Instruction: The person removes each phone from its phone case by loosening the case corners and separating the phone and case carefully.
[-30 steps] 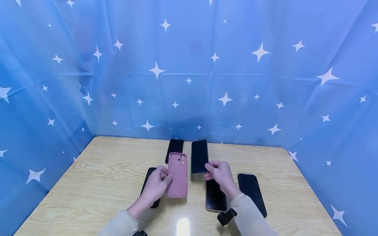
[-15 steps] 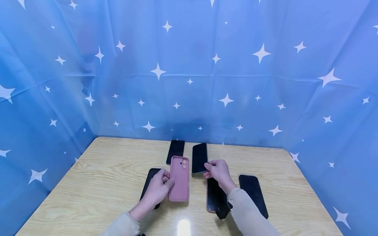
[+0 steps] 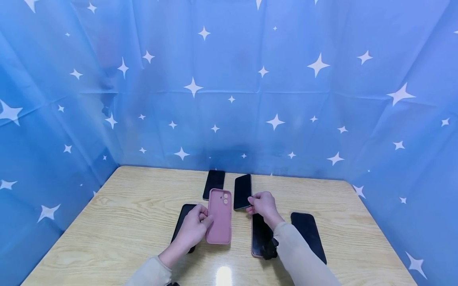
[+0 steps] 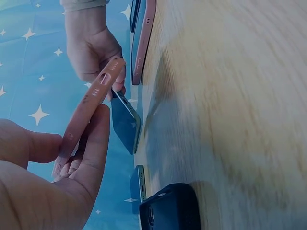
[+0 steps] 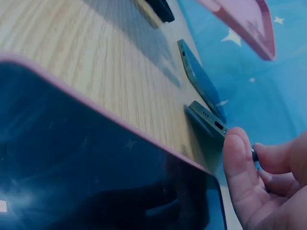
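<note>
My left hand (image 3: 193,228) pinches a pink phone case (image 3: 220,218) by its left long edge, holding it above the table with its hollow inside and camera cutouts facing up at me. In the left wrist view the case (image 4: 91,103) is seen edge-on, between thumb and fingers. My right hand (image 3: 263,204) pinches a dark-screened phone (image 3: 243,191) at its lower right corner. That phone is tilted, its port end raised off the table in the right wrist view. Below the right hand lies a phone in a pink case (image 3: 257,232), partly covered by the wrist.
A black phone case (image 3: 183,216) lies partly under my left hand. Another dark phone (image 3: 214,184) lies at the back, and a black phone-shaped item (image 3: 309,236) lies by my right forearm. A blue starred curtain (image 3: 229,79) hangs behind the wooden table (image 3: 118,222).
The phone in my right hand has tilted, its far end coming slightly down. The pink case has sunk a little. Both hands keep their grip, and the head view has shifted slightly.
</note>
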`<state>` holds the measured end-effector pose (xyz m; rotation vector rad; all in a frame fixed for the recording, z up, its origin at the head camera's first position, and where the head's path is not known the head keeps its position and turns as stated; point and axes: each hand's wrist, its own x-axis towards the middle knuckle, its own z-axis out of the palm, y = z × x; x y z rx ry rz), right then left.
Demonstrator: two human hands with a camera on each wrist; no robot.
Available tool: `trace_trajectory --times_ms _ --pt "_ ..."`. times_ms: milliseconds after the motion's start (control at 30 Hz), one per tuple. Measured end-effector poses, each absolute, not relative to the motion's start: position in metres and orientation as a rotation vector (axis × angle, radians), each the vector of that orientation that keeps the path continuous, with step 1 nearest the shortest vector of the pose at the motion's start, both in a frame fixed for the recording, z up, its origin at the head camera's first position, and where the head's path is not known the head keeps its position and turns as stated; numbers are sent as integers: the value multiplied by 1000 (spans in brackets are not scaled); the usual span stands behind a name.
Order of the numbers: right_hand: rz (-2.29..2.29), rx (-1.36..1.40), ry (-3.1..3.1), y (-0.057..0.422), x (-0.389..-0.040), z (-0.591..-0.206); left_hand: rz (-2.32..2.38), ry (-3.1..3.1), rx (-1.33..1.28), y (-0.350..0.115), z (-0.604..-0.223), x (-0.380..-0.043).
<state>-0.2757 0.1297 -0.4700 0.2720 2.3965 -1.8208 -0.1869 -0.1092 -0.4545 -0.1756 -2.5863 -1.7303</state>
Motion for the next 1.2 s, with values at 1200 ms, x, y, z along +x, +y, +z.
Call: trace_trajectory --times_ms 1200 --pt "-1461 242 2520 127 -299 -460 -1742 -2579 -205 -110 -455 -184"
